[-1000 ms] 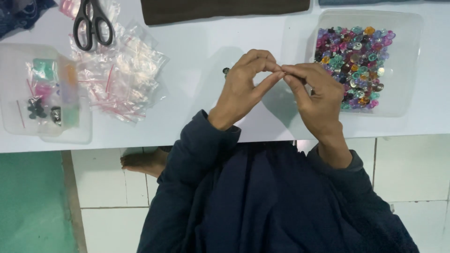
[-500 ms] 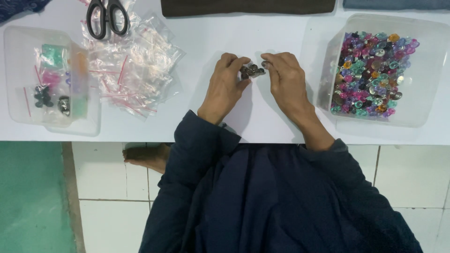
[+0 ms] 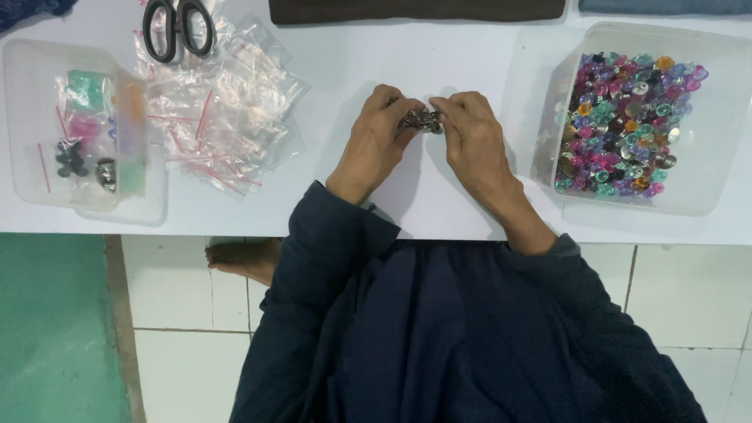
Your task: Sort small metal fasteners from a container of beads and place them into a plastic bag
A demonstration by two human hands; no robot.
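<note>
the work looks to be somewhere in its middle, judging by how things lie. a small clear container (image 3: pixel 78 196) at the left end of the white bench (image 3: pixel 329 66) holds only a few filled little bags, some with dark pieces, some with green and pink ones. the larger clear tub (image 3: pixel 728 141) at the right is well stocked with colourful gem-like beads (image 3: pixel 623 117) in pink, teal, purple and amber, so plenty of loose stock is left. a loose heap of small empty zip bags (image 3: pixel 223 110) with red seal lines lies between the two, with black-handled scissors (image 3: pixel 178 27) resting on its upper edge.

both hands meet over the middle of the bench, just left of the tub. the left hand (image 3: pixel 376 145) is curled closed, thumb and fingertips pinched on the left end of a small dark, glinting cluster of pieces (image 3: pixel 421 120). the right hand (image 3: pixel 474 145) is likewise closed in a pinch on the cluster's right end, its fingers bent over the top. the cluster sits between the two sets of fingertips, low over the bench or touching it; which one cannot be told. whether a clear bag is around the pieces is too small to tell.

a dark brown cloth (image 3: pixel 415 9) lies along the far edge of the bench.
</note>
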